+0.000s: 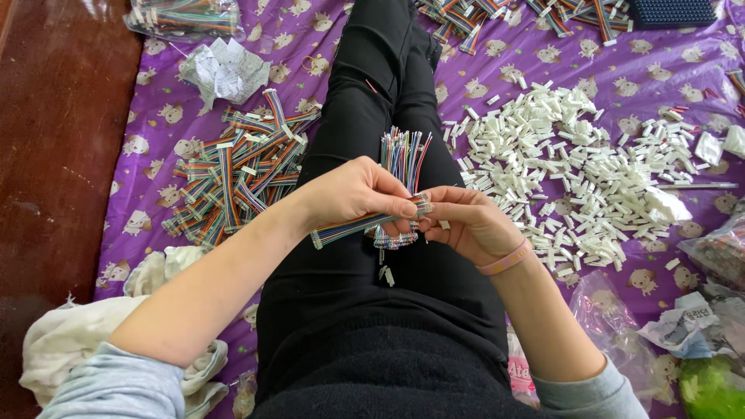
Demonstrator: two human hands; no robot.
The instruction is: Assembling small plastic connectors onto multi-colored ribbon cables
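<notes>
A short rainbow ribbon cable [353, 226] is pinched near its end by the left hand [353, 190], over the lap. The right hand [466, 225] is curled, fingertips pressed to the cable's white end connector [421, 204]. The cable is judged light and limp, best gripped close to the connector. What the right fingertips hold is hidden. A loose wire bundle [402, 159] is partly covered.

Ribbon cable [365, 223] end hidden under left hand [353, 190] fingers | blue block [671, 12], beyond white connector pile [574, 171], cropped by top edge
</notes>
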